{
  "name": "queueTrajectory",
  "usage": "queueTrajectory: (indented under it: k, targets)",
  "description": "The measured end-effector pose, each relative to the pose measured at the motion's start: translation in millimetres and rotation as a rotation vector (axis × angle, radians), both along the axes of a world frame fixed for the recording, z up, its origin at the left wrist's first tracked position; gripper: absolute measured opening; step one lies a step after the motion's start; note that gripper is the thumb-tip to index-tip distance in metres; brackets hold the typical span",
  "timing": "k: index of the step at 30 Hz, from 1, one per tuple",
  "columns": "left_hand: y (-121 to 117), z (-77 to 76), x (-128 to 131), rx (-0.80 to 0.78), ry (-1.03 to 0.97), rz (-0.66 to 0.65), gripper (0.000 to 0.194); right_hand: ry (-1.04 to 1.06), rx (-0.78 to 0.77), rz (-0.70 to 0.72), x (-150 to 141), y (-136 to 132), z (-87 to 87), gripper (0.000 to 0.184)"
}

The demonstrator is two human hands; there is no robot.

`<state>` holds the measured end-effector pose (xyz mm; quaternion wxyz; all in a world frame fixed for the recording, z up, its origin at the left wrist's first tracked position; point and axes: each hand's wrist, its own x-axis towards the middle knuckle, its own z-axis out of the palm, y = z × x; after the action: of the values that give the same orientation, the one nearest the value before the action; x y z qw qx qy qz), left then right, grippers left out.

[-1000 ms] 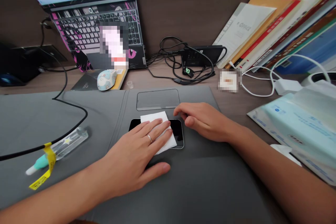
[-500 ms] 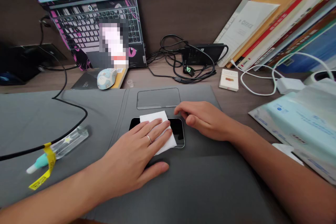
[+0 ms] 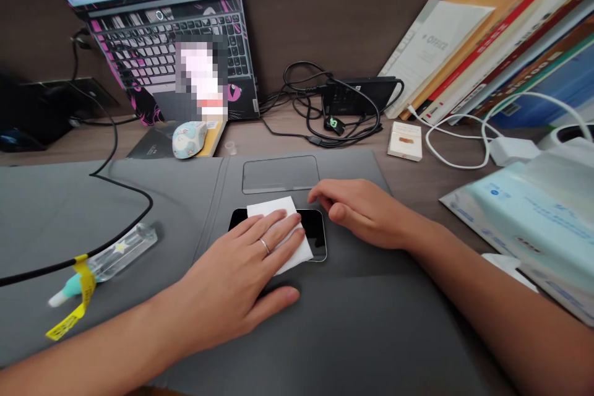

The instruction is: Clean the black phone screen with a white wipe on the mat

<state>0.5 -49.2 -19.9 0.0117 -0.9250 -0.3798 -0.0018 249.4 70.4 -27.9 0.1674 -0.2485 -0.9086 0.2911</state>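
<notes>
A black phone (image 3: 314, 239) lies screen-up on a grey mat (image 3: 352, 328). A white folded wipe (image 3: 271, 206) covers most of its screen. My left hand (image 3: 241, 278), with a ring on one finger, lies flat on the wipe and presses it down, thumb on the mat. My right hand (image 3: 366, 210) rests on the mat at the phone's right end. Its fingers are loosely bent, the fingertips near the phone's far corner, and nothing is in it.
A clear rectangular sheet (image 3: 281, 173) lies just beyond the phone. A small spray bottle (image 3: 114, 255) and a black cable lie left. Behind are a laptop (image 3: 171, 43), a mouse (image 3: 189, 138), tangled cables (image 3: 325, 117), a small box (image 3: 405, 140), leaning books (image 3: 487, 43) and a wipes pack (image 3: 533, 210).
</notes>
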Motion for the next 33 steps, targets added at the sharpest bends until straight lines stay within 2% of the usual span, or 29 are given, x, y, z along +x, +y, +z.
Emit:
queueTrajectory:
  k: [8, 16, 22, 28, 33]
  targets:
    - [-0.9, 0.3, -2.1, -0.003, 0.005, 0.002, 0.066, 0.0, -0.004, -0.008, -0.5, -0.5, 0.6, 0.084]
    - [-3.7, -0.2, -7.9, -0.034, 0.003, -0.007, 0.074, 0.013, -0.002, -0.003, -0.9, -0.5, 0.0, 0.083]
    - [2.1, 1.2, -4.8, -0.205, -0.045, -0.013, 0.099, -0.036, 0.032, -0.003, -1.3, -1.0, 0.5, 0.083]
    - [22.0, 7.3, 13.6, -0.331, -0.101, -0.02, 0.106, -0.051, 0.008, -0.034, 0.1, -2.4, 1.2, 0.084]
    - [3.6, 5.3, -2.9, -0.272, -0.112, 0.046, 0.101, -0.097, 0.034, -0.066, -0.3, -6.0, 3.9, 0.08]
